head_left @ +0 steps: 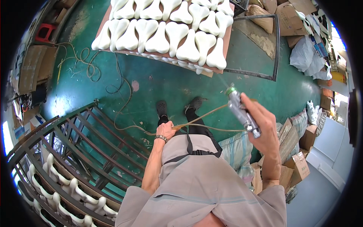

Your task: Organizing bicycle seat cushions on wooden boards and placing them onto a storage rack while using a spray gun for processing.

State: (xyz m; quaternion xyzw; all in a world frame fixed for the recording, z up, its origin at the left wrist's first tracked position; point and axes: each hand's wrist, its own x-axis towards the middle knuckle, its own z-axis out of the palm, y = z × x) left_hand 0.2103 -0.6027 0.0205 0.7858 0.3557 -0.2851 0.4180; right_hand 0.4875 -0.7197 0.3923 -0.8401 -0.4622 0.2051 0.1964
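My right hand [263, 125] is raised to the right, its fingers wrapped round a silver spray gun [239, 108] with a green tip. The tip points up and away, toward the near right corner of a stack of boards, and a faint pale streak shows in front of it. My left hand [165, 130] is closed on tan hoses [206, 115] at waist height; two strands run from it toward the gun and my right hand. On the top board [220, 66] stand rows of smooth white pieces [157, 39], each with a slim neck and a broad lobed end.
On my left stands a dark metal rack [85, 126] with more white pieces. Hoses [126, 102] trail across the green floor [145, 89]. Beyond the stack at right lies a dark metal frame [277, 49]. Sacks [236, 149] and cardboard boxes [298, 166] line my right side.
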